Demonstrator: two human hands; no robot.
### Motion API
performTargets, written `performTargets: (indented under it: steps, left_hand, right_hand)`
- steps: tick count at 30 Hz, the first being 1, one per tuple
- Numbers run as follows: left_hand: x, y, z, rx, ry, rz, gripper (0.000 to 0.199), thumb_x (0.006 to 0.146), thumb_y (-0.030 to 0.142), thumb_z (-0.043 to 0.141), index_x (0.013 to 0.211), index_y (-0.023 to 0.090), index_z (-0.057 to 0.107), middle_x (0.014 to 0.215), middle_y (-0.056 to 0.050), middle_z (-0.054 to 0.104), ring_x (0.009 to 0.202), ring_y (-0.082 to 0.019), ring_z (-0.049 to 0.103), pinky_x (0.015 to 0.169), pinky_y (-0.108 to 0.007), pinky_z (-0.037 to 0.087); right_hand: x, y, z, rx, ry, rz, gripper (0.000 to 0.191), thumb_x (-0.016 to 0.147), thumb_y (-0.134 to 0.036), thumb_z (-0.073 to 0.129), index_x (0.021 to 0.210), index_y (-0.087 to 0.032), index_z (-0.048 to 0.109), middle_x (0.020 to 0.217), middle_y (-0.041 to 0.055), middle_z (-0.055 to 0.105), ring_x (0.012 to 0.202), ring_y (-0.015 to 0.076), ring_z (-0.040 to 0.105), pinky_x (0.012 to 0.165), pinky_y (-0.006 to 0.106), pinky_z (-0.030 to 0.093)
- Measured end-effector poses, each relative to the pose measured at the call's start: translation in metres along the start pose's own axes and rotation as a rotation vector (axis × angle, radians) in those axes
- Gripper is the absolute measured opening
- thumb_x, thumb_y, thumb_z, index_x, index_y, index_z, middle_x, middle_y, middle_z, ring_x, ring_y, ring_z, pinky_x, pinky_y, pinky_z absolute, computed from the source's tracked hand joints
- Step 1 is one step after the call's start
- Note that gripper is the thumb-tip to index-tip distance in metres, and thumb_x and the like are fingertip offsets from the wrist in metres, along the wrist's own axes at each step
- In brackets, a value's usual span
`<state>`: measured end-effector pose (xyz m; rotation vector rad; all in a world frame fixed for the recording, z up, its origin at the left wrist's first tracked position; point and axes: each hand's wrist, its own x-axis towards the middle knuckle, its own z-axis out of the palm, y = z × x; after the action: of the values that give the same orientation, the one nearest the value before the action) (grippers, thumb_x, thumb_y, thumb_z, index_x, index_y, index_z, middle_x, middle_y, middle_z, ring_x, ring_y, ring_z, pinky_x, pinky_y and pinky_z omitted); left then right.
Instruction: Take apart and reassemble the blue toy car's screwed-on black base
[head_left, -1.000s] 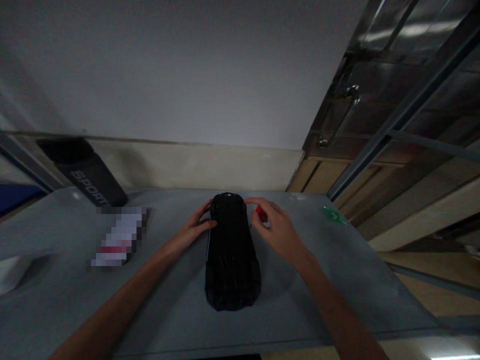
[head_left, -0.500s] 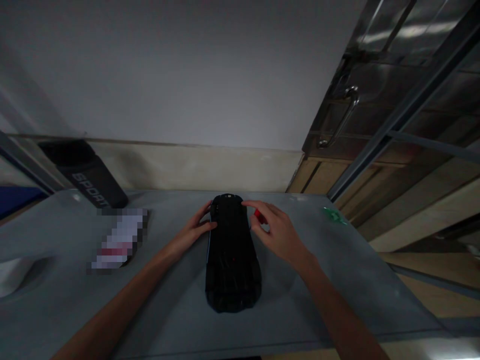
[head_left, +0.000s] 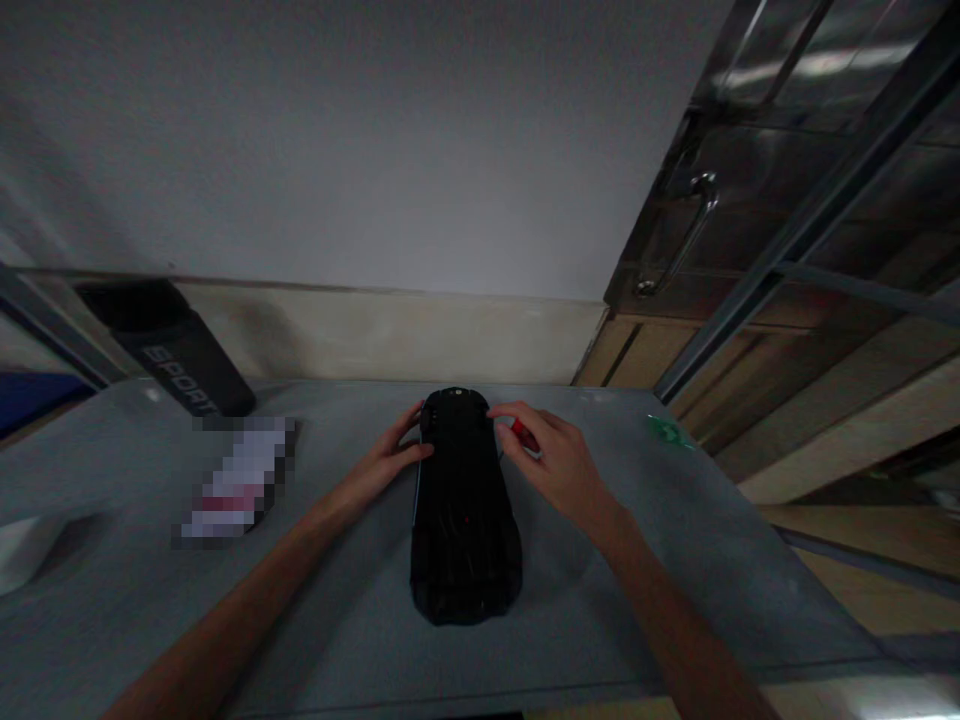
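A black toy car (head_left: 463,500) lies upside down on the grey table, its dark underside facing up and its narrower end away from me. My left hand (head_left: 394,450) holds the far left side, thumb on the underside edge and fingers by the wheel. At the far right wheel, the index finger of my right hand (head_left: 544,450) touches the car. Curled in that hand is a small red object (head_left: 523,432), mostly hidden by the fingers, so its kind does not show.
A black bottle marked SPORT (head_left: 176,360) leans at the back left. Near it lies a blurred-out phone-like item (head_left: 244,480). A white object (head_left: 28,550) is at the left edge, and a scrap of green plastic (head_left: 670,432) at the right. A wall stands behind the table (head_left: 337,620).
The fingers of my right hand have shifted slightly and closed more around the red object, with the thumb drawn up. The toy car and my left hand stay in place.
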<state>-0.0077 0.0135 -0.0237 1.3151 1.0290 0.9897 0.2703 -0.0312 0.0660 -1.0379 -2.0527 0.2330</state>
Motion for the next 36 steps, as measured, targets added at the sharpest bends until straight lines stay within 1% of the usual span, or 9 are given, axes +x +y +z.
performTargets:
  steps: [3, 7, 11, 14, 17, 22, 26, 33, 36]
  left_hand:
    - [0.0008, -0.0015, -0.0012, -0.007, -0.011, -0.003, 0.096, 0.081, 0.048, 0.084, 0.168, 0.039, 0.044, 0.181, -0.002, 0.039, 0.164, -0.041, 0.04, 0.135, -0.052, 0.034]
    - [-0.0003, -0.0003, -0.001, 0.006, -0.004, -0.007, 0.098, 0.081, 0.05, 0.084, 0.169, 0.039, 0.043, 0.182, -0.003, 0.036, 0.161, -0.043, 0.045, 0.134, -0.055, 0.036]
    - [-0.0006, -0.0009, -0.001, 0.003, -0.005, 0.01, 0.097, 0.084, 0.048, 0.082, 0.171, 0.037, 0.041, 0.182, -0.005, 0.037, 0.161, -0.041, 0.045, 0.134, -0.057, 0.035]
    - [0.001, -0.004, -0.0022, 0.018, -0.006, 0.018, 0.095, 0.086, 0.047, 0.081, 0.171, 0.035, 0.04, 0.181, -0.006, 0.038, 0.164, -0.04, 0.04, 0.136, -0.057, 0.032]
    - [0.0029, -0.0068, -0.0031, 0.033, -0.01, 0.044, 0.094, 0.087, 0.047, 0.081, 0.171, 0.036, 0.041, 0.181, -0.005, 0.039, 0.167, -0.04, 0.033, 0.137, -0.056, 0.029]
    - [0.0025, -0.0053, -0.0018, -0.011, -0.001, 0.031, 0.095, 0.083, 0.047, 0.085, 0.169, 0.035, 0.045, 0.18, -0.004, 0.042, 0.162, -0.044, 0.042, 0.134, -0.057, 0.037]
    - [0.0005, -0.002, -0.001, 0.004, 0.013, 0.043, 0.091, 0.083, 0.046, 0.084, 0.166, 0.033, 0.049, 0.178, -0.005, 0.045, 0.163, -0.042, 0.041, 0.135, -0.056, 0.034]
    - [0.0008, -0.0006, 0.001, -0.009, 0.027, 0.023, 0.096, 0.08, 0.049, 0.086, 0.167, 0.033, 0.048, 0.178, -0.008, 0.045, 0.163, -0.042, 0.042, 0.134, -0.056, 0.035]
    - [0.0003, 0.0002, 0.0022, -0.026, 0.022, 0.009, 0.097, 0.078, 0.05, 0.087, 0.167, 0.034, 0.049, 0.178, -0.006, 0.044, 0.16, -0.044, 0.045, 0.132, -0.055, 0.039]
  right_hand:
    - [0.0, 0.0011, 0.0015, 0.027, -0.008, 0.051, 0.026, 0.108, -0.027, 0.051, 0.119, -0.023, 0.074, 0.074, -0.0016, 0.065, 0.066, 0.0164, 0.062, 0.07, 0.029, 0.052]
    - [-0.0017, 0.0021, 0.0004, 0.049, -0.025, 0.051, 0.029, 0.102, -0.021, 0.05, 0.122, -0.024, 0.071, 0.086, 0.001, 0.069, 0.072, 0.0169, 0.064, 0.071, 0.029, 0.052]
    - [-0.0023, 0.0008, -0.0032, 0.028, -0.053, 0.01, 0.036, 0.096, -0.016, 0.051, 0.125, -0.024, 0.069, 0.088, 0.0019, 0.07, 0.076, 0.0183, 0.066, 0.071, 0.03, 0.052]
    - [-0.0013, 0.0, -0.0032, 0.0, -0.034, 0.006, 0.031, 0.101, -0.018, 0.049, 0.122, -0.023, 0.071, 0.085, 0.0021, 0.071, 0.074, 0.0187, 0.067, 0.072, 0.031, 0.051]
    - [-0.0005, 0.0015, 0.0, -0.01, -0.009, 0.057, 0.027, 0.109, -0.029, 0.048, 0.116, -0.025, 0.074, 0.078, 0.0006, 0.07, 0.067, 0.0182, 0.065, 0.07, 0.031, 0.05]
    - [-0.0008, 0.0051, 0.0028, 0.009, -0.012, 0.075, 0.029, 0.105, -0.023, 0.049, 0.119, -0.025, 0.074, 0.077, -0.0004, 0.067, 0.065, 0.0172, 0.063, 0.067, 0.029, 0.049]
    - [-0.0007, 0.0035, -0.0006, 0.032, -0.014, 0.053, 0.032, 0.1, -0.018, 0.05, 0.123, -0.024, 0.071, 0.087, 0.0027, 0.071, 0.071, 0.0181, 0.065, 0.069, 0.029, 0.051]
    - [0.0009, 0.0013, -0.0011, 0.061, -0.045, 0.151, 0.027, 0.109, -0.033, 0.049, 0.124, -0.025, 0.07, 0.074, -0.0017, 0.063, 0.068, 0.0187, 0.065, 0.068, 0.03, 0.05]
    - [0.0, 0.0022, 0.0009, 0.094, -0.053, 0.145, 0.028, 0.106, -0.03, 0.05, 0.127, -0.024, 0.066, 0.078, -0.0017, 0.063, 0.068, 0.0176, 0.063, 0.067, 0.029, 0.049]
